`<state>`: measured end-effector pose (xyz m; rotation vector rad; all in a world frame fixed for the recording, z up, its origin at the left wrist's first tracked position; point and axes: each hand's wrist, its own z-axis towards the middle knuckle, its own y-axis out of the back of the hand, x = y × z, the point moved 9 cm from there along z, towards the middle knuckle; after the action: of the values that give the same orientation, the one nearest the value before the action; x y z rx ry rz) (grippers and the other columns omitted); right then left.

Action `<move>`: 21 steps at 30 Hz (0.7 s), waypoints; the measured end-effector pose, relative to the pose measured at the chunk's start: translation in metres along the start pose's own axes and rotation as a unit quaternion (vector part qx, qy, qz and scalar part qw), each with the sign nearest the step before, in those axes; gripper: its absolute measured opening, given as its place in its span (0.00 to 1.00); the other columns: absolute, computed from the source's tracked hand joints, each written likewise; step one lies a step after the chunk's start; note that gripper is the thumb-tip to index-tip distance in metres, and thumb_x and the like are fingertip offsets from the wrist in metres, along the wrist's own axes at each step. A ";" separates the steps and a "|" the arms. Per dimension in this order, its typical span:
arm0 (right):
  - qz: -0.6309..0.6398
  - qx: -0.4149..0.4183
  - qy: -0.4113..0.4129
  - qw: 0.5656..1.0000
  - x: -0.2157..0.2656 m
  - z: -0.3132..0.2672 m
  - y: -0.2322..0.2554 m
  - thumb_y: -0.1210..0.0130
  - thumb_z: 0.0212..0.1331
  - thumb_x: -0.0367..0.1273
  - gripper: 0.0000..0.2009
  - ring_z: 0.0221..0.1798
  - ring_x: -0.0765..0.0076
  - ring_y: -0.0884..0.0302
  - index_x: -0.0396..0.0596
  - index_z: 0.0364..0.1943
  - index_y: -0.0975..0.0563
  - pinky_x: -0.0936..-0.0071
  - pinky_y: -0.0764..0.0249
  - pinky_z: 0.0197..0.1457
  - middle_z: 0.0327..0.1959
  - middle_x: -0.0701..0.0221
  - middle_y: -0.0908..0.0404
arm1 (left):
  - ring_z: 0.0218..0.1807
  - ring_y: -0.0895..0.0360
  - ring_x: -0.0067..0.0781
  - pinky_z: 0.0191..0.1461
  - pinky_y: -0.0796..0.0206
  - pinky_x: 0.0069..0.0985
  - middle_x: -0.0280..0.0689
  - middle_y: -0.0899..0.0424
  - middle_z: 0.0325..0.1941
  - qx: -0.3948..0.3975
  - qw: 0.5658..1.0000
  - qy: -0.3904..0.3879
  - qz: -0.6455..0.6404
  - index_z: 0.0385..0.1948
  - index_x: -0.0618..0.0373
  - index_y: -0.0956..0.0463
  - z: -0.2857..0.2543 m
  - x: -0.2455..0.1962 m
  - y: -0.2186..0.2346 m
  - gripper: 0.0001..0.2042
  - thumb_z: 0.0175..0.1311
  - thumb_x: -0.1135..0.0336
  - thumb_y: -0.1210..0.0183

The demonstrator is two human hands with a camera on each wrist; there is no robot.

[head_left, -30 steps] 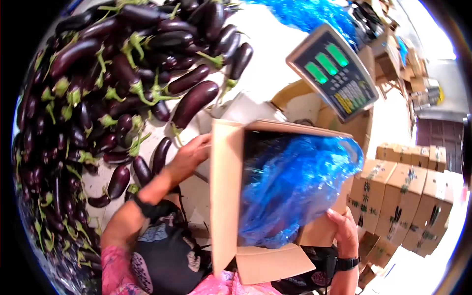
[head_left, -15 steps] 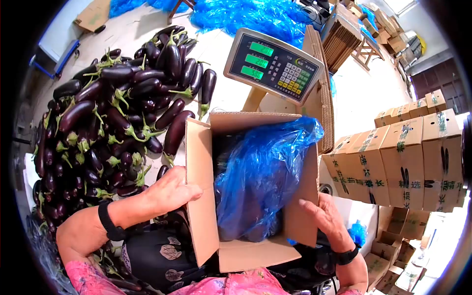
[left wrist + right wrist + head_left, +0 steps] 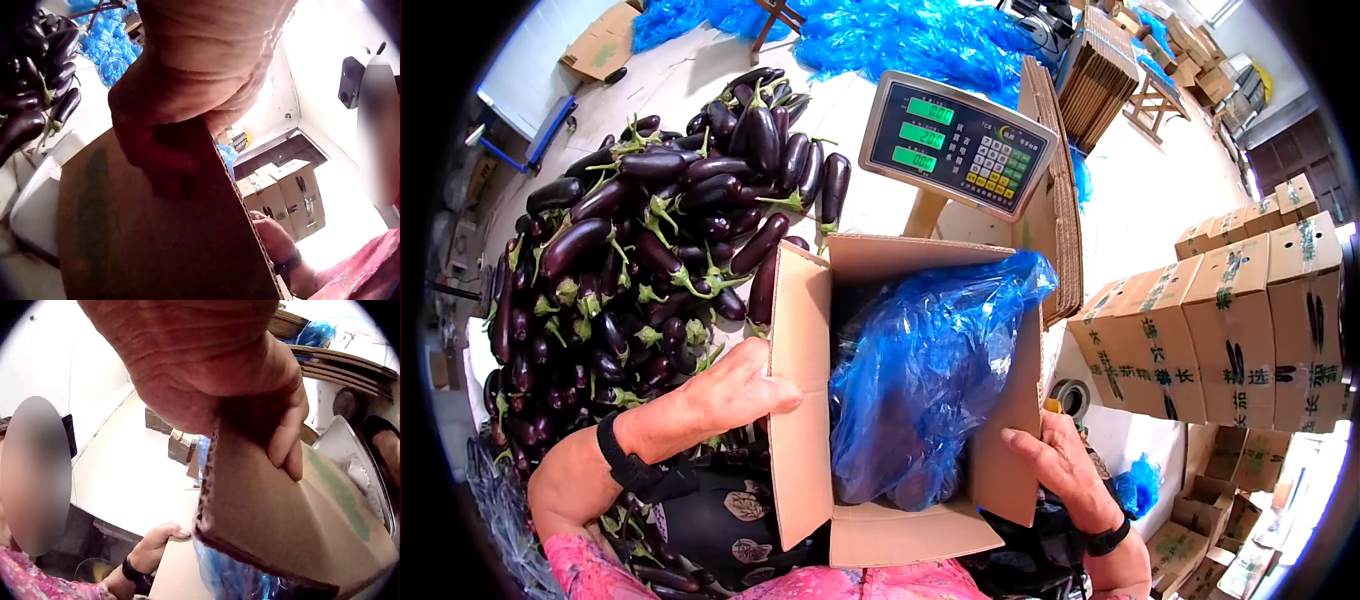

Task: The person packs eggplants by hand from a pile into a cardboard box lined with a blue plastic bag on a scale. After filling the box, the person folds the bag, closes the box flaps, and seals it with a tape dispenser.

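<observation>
On the weighing platform in front of the person: one open cardboard box (image 3: 900,420), flaps up, lined with a blue plastic bag (image 3: 930,360) with dark eggplants dimly visible through it. Left hand (image 3: 735,385): fingers curled over the top edge of the left flap, thumb outside, gripping it. Right hand (image 3: 1055,465): fingers curled over the right flap's edge, gripping likewise. Behind the box: scale display (image 3: 955,145) on its post, green digits lit. Left of the box: a large heap of loose eggplants (image 3: 630,250), green stems showing. Right: stacked printed cartons (image 3: 1240,320). Far back: flattened cardboard sheets (image 3: 1055,190) on edge and crumpled blue plastic (image 3: 900,35).
</observation>
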<state>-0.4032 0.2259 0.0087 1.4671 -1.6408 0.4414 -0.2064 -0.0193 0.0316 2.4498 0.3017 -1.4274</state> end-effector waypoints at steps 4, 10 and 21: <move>0.000 -0.002 0.012 1.000 0.001 0.004 -0.003 0.47 0.63 0.34 0.14 0.37 0.68 0.18 0.36 0.46 0.23 0.69 0.24 0.44 0.34 0.62 0.15 | 0.35 0.30 0.29 0.40 0.37 0.30 0.40 0.27 0.33 0.030 0.990 -0.056 0.125 0.35 0.65 0.26 0.001 0.000 0.002 0.09 0.60 0.68 0.45; 0.034 0.008 -0.023 0.999 -0.008 0.007 -0.007 0.47 0.62 0.34 0.15 0.42 0.67 0.18 0.38 0.48 0.23 0.69 0.24 0.48 0.38 0.61 0.14 | 0.44 0.28 0.28 0.48 0.35 0.27 0.40 0.25 0.42 0.072 0.995 0.036 0.058 0.44 0.65 0.25 0.005 0.005 0.006 0.11 0.62 0.70 0.44; -0.003 0.000 -0.021 1.000 -0.003 0.010 -0.009 0.46 0.61 0.33 0.16 0.43 0.66 0.18 0.39 0.50 0.23 0.69 0.24 0.50 0.39 0.61 0.15 | 0.26 0.30 0.25 0.32 0.35 0.31 0.39 0.24 0.21 -0.011 0.998 0.056 0.014 0.26 0.68 0.25 0.016 0.037 0.016 0.12 0.52 0.64 0.43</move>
<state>-0.3988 0.2183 -0.0012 1.4902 -1.6694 0.4106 -0.1959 -0.0383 -0.0061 2.5119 0.3052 -1.2707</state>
